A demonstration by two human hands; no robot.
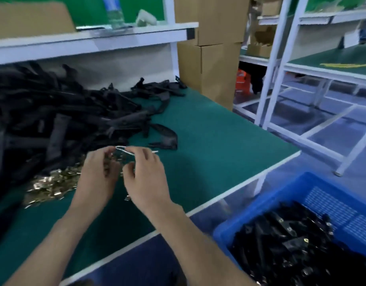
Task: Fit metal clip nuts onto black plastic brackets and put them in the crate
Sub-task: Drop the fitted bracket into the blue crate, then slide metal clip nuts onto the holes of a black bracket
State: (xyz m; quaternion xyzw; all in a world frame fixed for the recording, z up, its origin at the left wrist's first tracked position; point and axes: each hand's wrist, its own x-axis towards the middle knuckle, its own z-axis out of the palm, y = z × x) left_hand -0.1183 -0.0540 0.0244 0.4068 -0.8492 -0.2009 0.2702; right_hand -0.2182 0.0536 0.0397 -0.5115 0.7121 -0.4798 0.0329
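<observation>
Just right of the clip nuts: our two hands hang close together above the green desk, backs toward us.
Left hand: fingers curled, tips pinching the near end of a thin white strand.
Right hand: fingers curled as well, gripping the same strand further along. Its free end pokes out past the knuckles, away from the heap.
Between the hands: something small and glinting, too blurred for us to name.
Clip nuts: a loose brassy heap lying on the desk, with its right edge running under the left hand in our view.
Stray piece: one small metal bit on the desk, just right of the heap and below the right hand.
Brackets: a big black tangle directly behind the heap, trailing off to the right along the desk.
Crate: blue, well right of the heap, beyond the desk's edge and lower. More black brackets lie heaped inside, and a few show a metal glint.
Shelf: white, above and behind the heap.
Cardboard boxes: stacked far right of the heap, past the desk's back corner.
</observation>
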